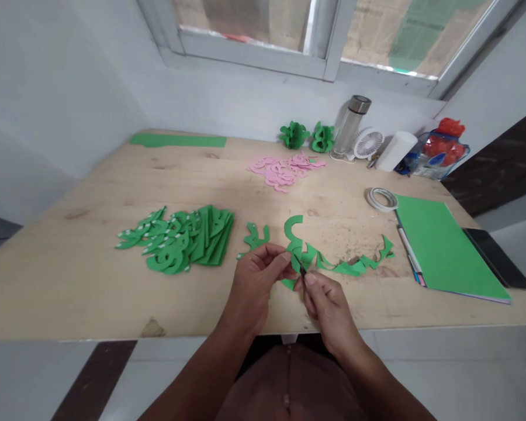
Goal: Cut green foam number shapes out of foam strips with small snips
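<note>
My left hand (263, 275) pinches a curvy green paper cutout (294, 228) between thumb and fingers. My right hand (326, 298) is closed round small dark scissors (303, 271), whose tips meet the paper just right of my left fingertips. From there, a jagged strip of green paper offcuts (355, 266) trails to the right. Just beyond my left hand lies another wavy green cutout (255, 235), partly covered by that hand. Farther left spreads a pile of green cutouts (170, 242), beside a fanned stack of folded green pieces (213, 234).
Pink cutouts (280, 169) lie mid-table, with green paper ornaments (294, 135) behind. A bottle (350, 126), small fan (368, 143), white roll (397, 150) and red-filled bag (442, 149) stand at back right. Tape rolls (382, 199), green sheets (449, 245) and a dark phone-like slab (497, 257) lie right.
</note>
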Demonstrator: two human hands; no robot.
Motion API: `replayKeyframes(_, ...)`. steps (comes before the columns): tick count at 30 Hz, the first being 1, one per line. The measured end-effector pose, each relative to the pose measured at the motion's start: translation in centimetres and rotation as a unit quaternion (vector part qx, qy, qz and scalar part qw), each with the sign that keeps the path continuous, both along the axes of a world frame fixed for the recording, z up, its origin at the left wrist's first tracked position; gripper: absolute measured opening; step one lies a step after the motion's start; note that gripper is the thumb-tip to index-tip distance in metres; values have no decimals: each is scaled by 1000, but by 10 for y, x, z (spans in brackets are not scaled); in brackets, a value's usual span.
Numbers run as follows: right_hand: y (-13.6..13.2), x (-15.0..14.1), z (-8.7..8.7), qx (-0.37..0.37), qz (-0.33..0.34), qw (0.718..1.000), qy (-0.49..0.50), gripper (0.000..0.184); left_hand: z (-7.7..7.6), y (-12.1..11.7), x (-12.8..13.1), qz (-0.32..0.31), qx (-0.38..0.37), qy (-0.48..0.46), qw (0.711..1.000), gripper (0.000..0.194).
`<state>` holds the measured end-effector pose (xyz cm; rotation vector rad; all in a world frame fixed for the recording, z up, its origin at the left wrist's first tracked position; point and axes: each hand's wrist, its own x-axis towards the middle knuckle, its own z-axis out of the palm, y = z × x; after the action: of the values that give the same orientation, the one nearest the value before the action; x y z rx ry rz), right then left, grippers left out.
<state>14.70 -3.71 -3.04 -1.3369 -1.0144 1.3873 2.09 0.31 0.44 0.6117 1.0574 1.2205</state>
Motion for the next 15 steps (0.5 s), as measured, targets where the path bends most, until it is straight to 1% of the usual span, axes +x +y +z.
replayKeyframes(7, 0, 0, 0, 4, 5, 1000, 0, 55, -2, -1, 1, -3, 3, 7, 1000, 14)
replayKeyframes(15, 2, -1, 2, 8, 4, 1000, -9, 56, -2, -2, 2, 7, 0, -3, 1000, 14)
